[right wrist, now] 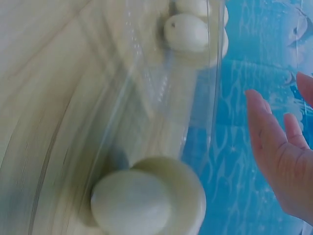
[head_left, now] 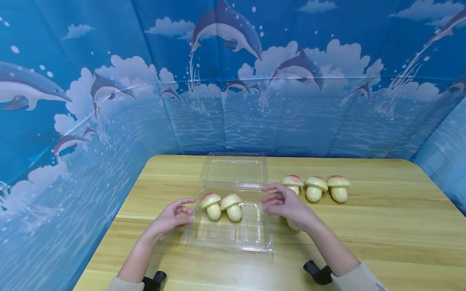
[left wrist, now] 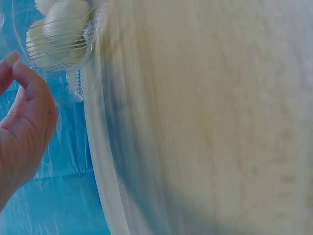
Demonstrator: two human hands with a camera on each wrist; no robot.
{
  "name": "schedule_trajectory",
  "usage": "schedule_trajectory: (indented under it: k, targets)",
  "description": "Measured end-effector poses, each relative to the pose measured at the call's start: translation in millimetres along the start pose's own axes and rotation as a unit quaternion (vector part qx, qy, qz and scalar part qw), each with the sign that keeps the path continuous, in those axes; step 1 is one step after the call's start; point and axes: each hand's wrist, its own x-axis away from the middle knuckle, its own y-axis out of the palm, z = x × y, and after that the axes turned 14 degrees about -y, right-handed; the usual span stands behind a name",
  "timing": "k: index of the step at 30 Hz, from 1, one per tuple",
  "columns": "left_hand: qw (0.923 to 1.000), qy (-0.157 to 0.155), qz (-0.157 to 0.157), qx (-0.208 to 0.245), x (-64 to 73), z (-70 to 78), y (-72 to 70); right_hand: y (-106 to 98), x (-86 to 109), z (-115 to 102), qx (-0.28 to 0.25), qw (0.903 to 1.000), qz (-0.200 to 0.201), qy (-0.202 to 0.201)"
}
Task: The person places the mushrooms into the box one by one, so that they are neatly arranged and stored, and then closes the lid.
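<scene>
A clear plastic clamshell box [head_left: 233, 238] lies on the table with its lid [head_left: 234, 169] folded back. Inside, two toy mushrooms [head_left: 211, 206] with cream stems and pink-tinged caps lean side by side in the left part. My left hand [head_left: 171, 220] is at the box's left edge, fingers loosely bent; whether they touch the plastic I cannot tell. At the right edge hovers my right hand [head_left: 287, 205], its fingers fairly straight and nothing held in them. Beneath that hand another mushroom [right wrist: 132, 203] stands beside the box, mostly hidden in the head view.
Three more mushrooms [head_left: 316, 188] stand in a row on the wooden table [head_left: 382, 230], right of the box; the leftmost is partly covered by the right hand. A blue curtain with dolphins [head_left: 233, 121] hangs behind the table and along its sides.
</scene>
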Motion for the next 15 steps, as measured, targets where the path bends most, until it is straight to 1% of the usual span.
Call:
schedule_trajectory:
  k: [6, 15]
  targets:
    - [1.0000, 0.004, -0.006, -0.001, -0.2, -1.8, -0.2, -15, 11.9, -2, 0.030, 0.9995, 0.012, 0.001]
    - [0.9999, 0.005, -0.009, 0.004, -0.8, -2.0, -0.3, -36, 30.9, -2, 0.032, 0.9991, 0.027, -0.001]
